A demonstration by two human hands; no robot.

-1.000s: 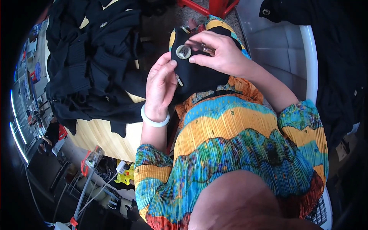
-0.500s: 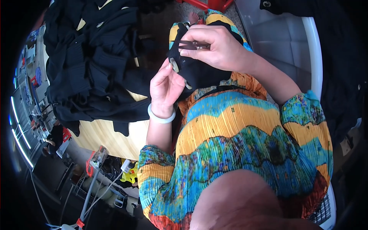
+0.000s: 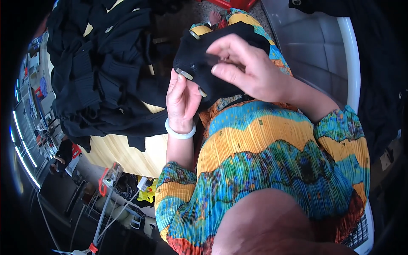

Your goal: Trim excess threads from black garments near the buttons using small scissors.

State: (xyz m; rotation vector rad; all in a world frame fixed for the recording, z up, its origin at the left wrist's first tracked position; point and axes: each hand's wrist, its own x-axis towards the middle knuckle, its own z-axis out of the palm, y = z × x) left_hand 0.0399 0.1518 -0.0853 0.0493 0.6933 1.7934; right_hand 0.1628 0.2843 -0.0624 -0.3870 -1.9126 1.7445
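A black knit garment (image 3: 229, 83) lies across my lap. My left hand (image 3: 182, 102) pinches its edge at a pale button (image 3: 184, 74) between thumb and fingers. Another button (image 3: 194, 35) sits farther up that edge, and one more (image 3: 202, 92) is nearer me, beside my left fingers. Just right of the pinched button, my right hand (image 3: 253, 70) is curled over the cloth around dark thread snips (image 3: 213, 59). The snips are blurred and mostly covered by the fingers. A small light mark of thread shows on the cloth between both hands.
On the left, a heap of black garments (image 3: 85, 80) covers much of a pale wooden table (image 3: 127, 153). A large whitish plastic bin (image 3: 312, 55) stands to my right, with dark cloth over its far corner. A red stool (image 3: 231, 4) is at the far edge.
My right hand has turned and shifted slightly right and nearer, so the snips are now less visible. The garment has spread flatter, its edge and buttons turned, while my left hand keeps its pinch.
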